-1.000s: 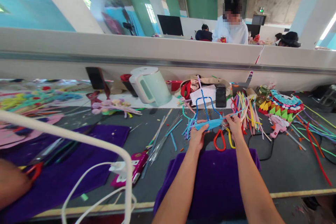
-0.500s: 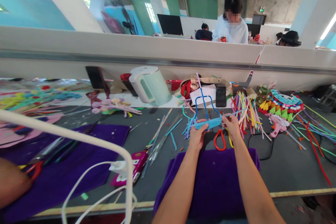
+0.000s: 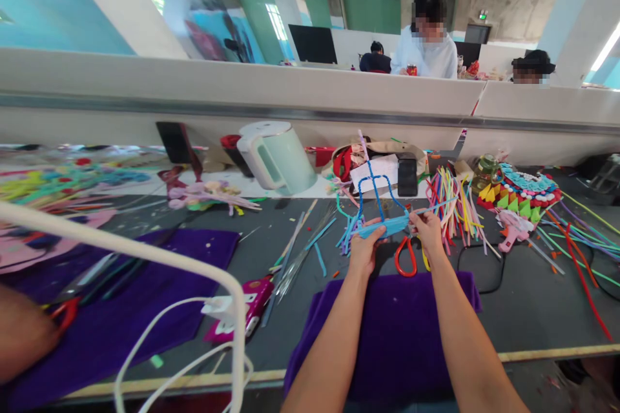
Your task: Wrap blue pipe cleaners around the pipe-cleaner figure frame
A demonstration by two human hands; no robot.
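A light-blue band of pipe cleaners (image 3: 396, 226) lies across my left hand (image 3: 365, 248), its fingers closed on the band's left part. Darker blue twisted stems (image 3: 376, 190) rise from the band in a forked shape with a pale purple tip. My right hand (image 3: 427, 230) pinches the band's right end, where a thin light-blue strand sticks out to the right. Red-handled scissors (image 3: 405, 258) lie just below, between my wrists. A folded purple cloth (image 3: 397, 335) is under my forearms.
Colourful pipe cleaners (image 3: 453, 200) are heaped right of my hands. Behind stand a mint kettle (image 3: 278, 158) and a phone (image 3: 407, 175). A white tube (image 3: 145, 248) crosses the left foreground. A glue gun (image 3: 513, 229) lies right. Another person's arm (image 3: 24, 335) shows at left.
The blue piece has shifted and tilted slightly, its stem tip a little further left. My hands keep their hold almost in place.
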